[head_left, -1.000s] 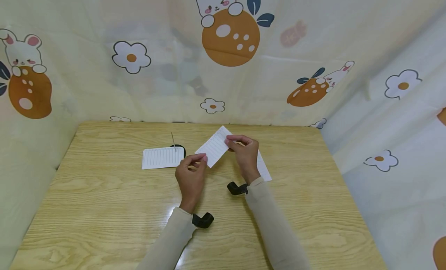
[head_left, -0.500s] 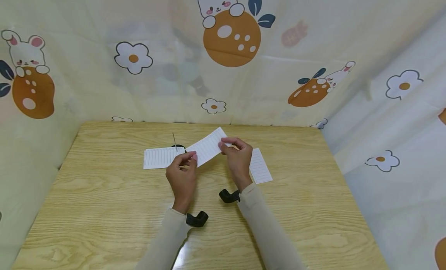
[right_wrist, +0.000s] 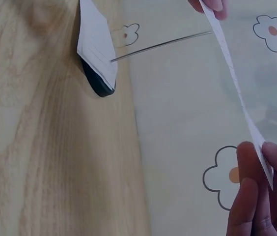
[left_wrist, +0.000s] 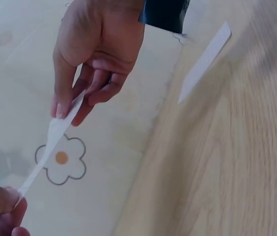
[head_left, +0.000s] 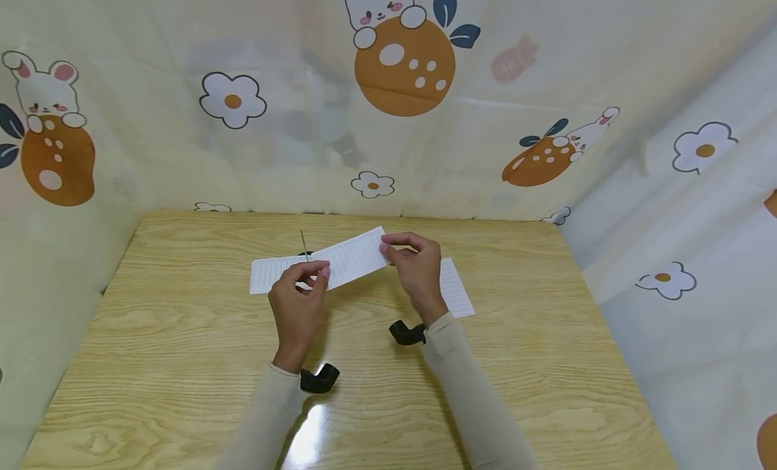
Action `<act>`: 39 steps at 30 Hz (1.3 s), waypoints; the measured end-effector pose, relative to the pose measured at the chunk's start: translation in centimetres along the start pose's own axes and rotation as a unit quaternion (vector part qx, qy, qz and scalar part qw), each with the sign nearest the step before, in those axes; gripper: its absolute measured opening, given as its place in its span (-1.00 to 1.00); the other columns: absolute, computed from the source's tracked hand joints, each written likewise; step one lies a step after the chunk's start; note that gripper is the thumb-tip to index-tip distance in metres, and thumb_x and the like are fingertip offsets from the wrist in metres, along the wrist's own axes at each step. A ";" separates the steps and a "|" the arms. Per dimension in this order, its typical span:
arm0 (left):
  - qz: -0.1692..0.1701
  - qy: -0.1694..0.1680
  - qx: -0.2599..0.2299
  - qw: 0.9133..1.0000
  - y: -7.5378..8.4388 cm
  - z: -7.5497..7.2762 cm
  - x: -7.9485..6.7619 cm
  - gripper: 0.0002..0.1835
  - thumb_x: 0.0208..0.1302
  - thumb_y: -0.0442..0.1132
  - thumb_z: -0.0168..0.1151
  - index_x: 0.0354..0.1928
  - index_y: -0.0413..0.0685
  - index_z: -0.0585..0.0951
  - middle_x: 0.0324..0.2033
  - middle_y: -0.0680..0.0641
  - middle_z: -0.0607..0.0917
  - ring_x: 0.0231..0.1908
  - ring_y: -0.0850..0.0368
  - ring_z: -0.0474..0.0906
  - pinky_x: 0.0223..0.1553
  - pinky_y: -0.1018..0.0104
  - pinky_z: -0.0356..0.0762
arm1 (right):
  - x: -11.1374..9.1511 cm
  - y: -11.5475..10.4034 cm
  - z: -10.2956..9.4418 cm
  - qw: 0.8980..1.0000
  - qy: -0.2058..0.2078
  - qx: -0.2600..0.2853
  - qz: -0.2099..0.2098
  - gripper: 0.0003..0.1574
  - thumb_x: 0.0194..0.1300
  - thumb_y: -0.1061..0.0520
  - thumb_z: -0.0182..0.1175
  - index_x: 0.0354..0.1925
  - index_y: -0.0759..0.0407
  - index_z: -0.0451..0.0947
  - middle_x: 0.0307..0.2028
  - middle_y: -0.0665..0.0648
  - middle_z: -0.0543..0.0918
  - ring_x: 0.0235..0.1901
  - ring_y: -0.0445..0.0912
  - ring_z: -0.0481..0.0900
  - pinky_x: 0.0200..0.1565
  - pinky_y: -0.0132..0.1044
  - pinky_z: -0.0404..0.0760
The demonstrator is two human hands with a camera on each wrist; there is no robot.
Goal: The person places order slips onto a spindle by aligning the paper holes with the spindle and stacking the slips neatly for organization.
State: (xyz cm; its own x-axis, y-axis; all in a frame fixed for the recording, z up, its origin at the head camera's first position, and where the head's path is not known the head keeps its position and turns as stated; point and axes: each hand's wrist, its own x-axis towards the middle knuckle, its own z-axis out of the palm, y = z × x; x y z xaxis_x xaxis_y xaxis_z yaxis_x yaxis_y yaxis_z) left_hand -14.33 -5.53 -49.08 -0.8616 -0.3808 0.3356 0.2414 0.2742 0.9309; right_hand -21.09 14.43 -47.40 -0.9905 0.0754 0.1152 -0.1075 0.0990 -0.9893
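A lined white paper slip (head_left: 355,257) is stretched between both hands above the table. My left hand (head_left: 299,311) pinches its left end between thumb and fingers. My right hand (head_left: 415,271) pinches the right end the same way. In the right wrist view the slip (right_wrist: 232,73) appears nearly edge-on. Behind the left hand, a stack of lined slips (head_left: 267,273) is pierced by an upright metal spike (head_left: 304,244) on a dark base (right_wrist: 96,81). The held slip overlaps that stack's right part in the head view.
Another lined slip (head_left: 456,291) lies on the wooden table (head_left: 534,362), partly behind the right hand. A patterned curtain (head_left: 291,146) hangs along the table's back edge and sides. Each wrist carries a black camera mount (head_left: 320,378).
Both hands first shift left with the slip; then my left hand keeps moving left while the right stays nearly still. The slip turns closer to level and now overlaps the spiked stack.
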 end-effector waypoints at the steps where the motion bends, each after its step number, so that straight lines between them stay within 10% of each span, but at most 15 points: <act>1: 0.002 -0.003 0.004 1.000 0.0 -0.2 0.1 -0.90 0.22 -0.29 0.39 -0.24 0.04 0.79 -0.38 -0.01 0.75 -0.42 0.16 0.53 -0.43 0.50 0.43 | 0.0 -0.1 0.0 1.000 -0.004 -0.004 -0.001 -0.87 0.18 0.15 0.44 -0.24 0.05 0.77 -0.18 0.10 0.77 -0.62 -0.17 0.56 -0.61 -0.39 0.35; 6: 0.012 -0.009 0.025 1.000 0.0 -1.1 0.6 -0.90 0.20 -0.28 0.41 -0.24 0.04 0.79 -0.40 0.00 0.75 -0.44 0.17 0.52 -0.47 0.53 0.42 | 0.1 -0.6 0.0 0.999 -0.028 -0.018 0.000 -0.87 0.15 0.14 0.46 -0.26 0.05 0.78 -0.20 0.09 0.76 -0.65 -0.19 0.48 -0.65 -0.39 0.20; 15: 0.027 -0.004 0.049 0.998 0.3 -3.0 2.0 -0.89 0.21 -0.29 0.38 -0.24 0.03 0.79 -0.41 0.00 0.75 -0.46 0.17 0.48 -0.47 0.47 0.36 | 0.1 -1.5 0.7 0.996 -0.085 -0.021 0.000 -0.88 0.14 0.17 0.46 -0.28 0.08 0.77 -0.21 0.10 0.76 -0.37 0.00 0.73 -0.25 -0.23 0.71; 39: 0.020 0.050 0.070 0.996 0.0 -6.8 5.0 -0.89 0.23 -0.26 0.33 -0.29 0.05 0.80 -0.45 0.07 0.72 -0.49 0.17 0.45 -0.56 0.46 0.31 | 1.4 -2.9 5.3 0.990 -0.140 0.008 0.000 -0.86 0.16 0.17 0.44 -0.25 0.11 0.75 -0.18 0.09 0.76 -0.27 -0.04 0.73 -0.17 -0.16 0.71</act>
State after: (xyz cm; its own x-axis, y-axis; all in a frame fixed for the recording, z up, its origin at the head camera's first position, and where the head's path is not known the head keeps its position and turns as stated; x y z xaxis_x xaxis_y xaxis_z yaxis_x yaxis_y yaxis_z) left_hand -15.63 -13.48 -46.43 -0.8019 -0.4513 0.3915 0.2045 0.4084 0.8896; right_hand -22.57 8.98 -44.81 -0.9752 -0.2033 0.0872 -0.1057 0.0822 -0.9910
